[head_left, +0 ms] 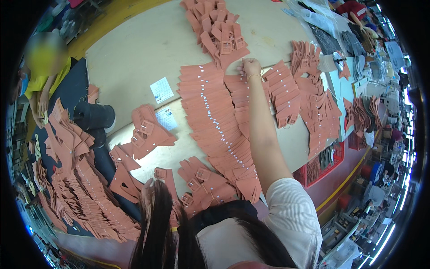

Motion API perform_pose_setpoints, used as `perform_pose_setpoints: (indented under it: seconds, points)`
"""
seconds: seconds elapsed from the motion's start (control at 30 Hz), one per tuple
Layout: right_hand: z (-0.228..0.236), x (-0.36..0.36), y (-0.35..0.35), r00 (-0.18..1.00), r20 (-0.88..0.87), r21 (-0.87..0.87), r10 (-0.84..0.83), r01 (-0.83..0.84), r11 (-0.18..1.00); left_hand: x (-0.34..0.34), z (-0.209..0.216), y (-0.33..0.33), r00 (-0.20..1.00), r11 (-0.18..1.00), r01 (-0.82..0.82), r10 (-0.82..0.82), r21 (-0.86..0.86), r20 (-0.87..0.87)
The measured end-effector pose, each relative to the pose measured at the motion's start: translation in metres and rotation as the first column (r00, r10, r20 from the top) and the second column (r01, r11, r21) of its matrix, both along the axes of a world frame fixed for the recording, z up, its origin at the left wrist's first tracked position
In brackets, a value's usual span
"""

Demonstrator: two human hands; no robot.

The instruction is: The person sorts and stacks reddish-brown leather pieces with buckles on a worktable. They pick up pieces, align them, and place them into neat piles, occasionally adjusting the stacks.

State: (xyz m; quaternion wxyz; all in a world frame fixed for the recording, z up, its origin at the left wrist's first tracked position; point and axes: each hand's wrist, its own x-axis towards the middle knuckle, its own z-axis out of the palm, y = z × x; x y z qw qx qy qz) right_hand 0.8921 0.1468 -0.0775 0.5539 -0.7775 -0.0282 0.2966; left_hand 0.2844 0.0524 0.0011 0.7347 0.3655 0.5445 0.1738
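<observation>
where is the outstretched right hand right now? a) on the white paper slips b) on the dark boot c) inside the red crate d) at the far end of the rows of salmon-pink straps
d: the right hand is stretched across the table, its fingers closed at the far edge of the overlapping pink straps, well away from the paper slips.

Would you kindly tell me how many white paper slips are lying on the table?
2. One paper slip lies on bare table left of the long strap row; the other slip sits just below it. More may hide under straps.
</observation>
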Motion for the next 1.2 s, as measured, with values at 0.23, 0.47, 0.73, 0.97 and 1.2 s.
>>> perform_pose_setpoints:
  seconds: [0.23,0.47,0.73,0.97,1.2]
  points:
    - [0.043,-0.067,-0.052,0.990,-0.076,0.262,0.119,-0.095,0.960,0.012,0.017,-0.016,0.942,0.999,0.028,-0.012,-0.041,0.336]
    - [0.060,-0.223,-0.074,0.715,-0.281,0.299,0.640,-0.569,0.766,0.035,0.049,-0.041,0.979,0.969,0.194,-0.183,0.152,-0.088]
    - [0.013,-0.359,-0.066,0.361,0.134,-0.145,0.923,-0.914,0.378,-0.020,0.033,-0.082,0.958,0.966,0.225,-0.196,0.129,-0.209]
    - [0.009,-0.453,-0.101,0.119,0.410,-0.580,0.904,-0.731,0.359,-0.067,0.006,-0.100,0.949,0.985,0.127,-0.156,-0.120,-0.275]
    - [0.027,-0.437,-0.109,0.200,0.191,-0.421,0.961,-0.868,0.264,-0.104,-0.024,-0.114,0.937,0.978,0.194,-0.206,-0.071,-0.283]
